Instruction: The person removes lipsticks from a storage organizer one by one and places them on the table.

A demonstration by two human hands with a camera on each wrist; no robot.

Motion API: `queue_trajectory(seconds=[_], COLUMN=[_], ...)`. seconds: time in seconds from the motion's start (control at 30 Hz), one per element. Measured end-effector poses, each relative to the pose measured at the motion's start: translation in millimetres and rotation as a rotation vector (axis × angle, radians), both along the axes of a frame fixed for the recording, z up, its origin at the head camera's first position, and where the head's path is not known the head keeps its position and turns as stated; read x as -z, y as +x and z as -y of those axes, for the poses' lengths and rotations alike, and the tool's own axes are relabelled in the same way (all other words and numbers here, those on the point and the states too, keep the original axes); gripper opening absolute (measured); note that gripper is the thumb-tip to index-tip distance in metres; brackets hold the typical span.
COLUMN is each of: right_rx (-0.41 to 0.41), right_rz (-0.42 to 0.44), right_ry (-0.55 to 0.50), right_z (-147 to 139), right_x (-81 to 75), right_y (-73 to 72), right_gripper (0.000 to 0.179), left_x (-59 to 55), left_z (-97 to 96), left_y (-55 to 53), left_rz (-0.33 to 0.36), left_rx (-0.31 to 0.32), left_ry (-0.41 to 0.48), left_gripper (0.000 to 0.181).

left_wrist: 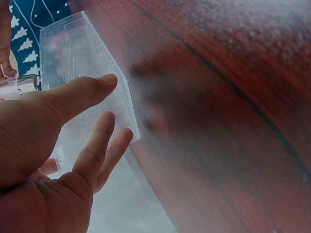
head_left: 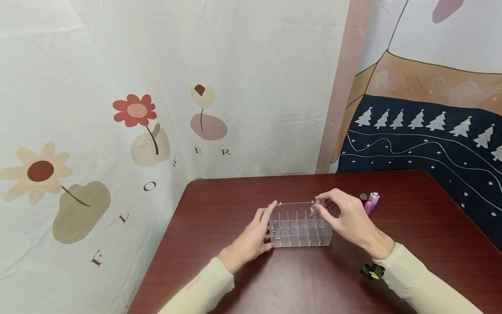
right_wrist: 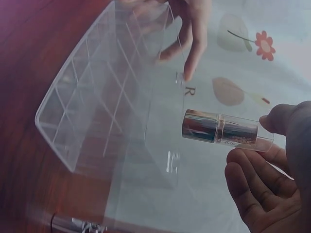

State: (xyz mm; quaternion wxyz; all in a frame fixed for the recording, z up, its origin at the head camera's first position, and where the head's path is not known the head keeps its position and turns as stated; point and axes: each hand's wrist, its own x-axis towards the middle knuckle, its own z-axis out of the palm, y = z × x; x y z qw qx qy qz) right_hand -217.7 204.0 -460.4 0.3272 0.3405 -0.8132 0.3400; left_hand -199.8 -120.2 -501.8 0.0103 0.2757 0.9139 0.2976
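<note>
A clear plastic organizer (head_left: 300, 237) divided into small square compartments stands on the table. My left hand (head_left: 249, 240) rests against its left side, one finger at the upper back corner and the thumb low near the front. In the left wrist view its thumb and fingers (left_wrist: 102, 141) look mostly straight along the clear wall. Above the organizer's back right part, my right hand (head_left: 349, 218) pinches a lipstick tube (right_wrist: 218, 130) by its clear end between thumb and fingers. The right wrist view shows the tube's shiny metallic end pointing toward the organizer, apart from it.
Right of the organizer, partly behind my right hand, are a pink and white tube (head_left: 374, 200), a magenta item (head_left: 367, 207) and a dark round item (head_left: 363, 197). The dark red table (head_left: 313, 288) meets a printed cloth (head_left: 266, 109) at the back.
</note>
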Motion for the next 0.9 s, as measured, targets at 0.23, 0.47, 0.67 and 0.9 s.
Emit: queue_trajectory(seconds=[0.23,0.47,0.67,0.9], right_rx=[0.053,0.132,0.192,0.232], right_rz=[-0.017,-0.026,-0.010,-0.022], right_ry=[-0.001,-0.003,-0.006,-0.024], right_z=[-17,-33,-45,-61], right_x=[-5.3,-9.1,-10.6,-13.2], right_y=[0.3,-0.8,-0.8,-2.4], right_gripper=[0.036,0.036,0.035,0.034], left_x=[0.3,0.2,0.4,0.3], left_z=[0.0,-0.3,-0.3,-0.7], left_y=[0.4,0.7,0.6,0.6], left_rz=[-0.022,-0.017,-0.009,-0.004], left_rx=[0.006,-0.005,-0.004,-0.008], left_ry=[0.001,0.003,0.016,0.020], left_gripper=[0.135,0.134,0.133,0.133])
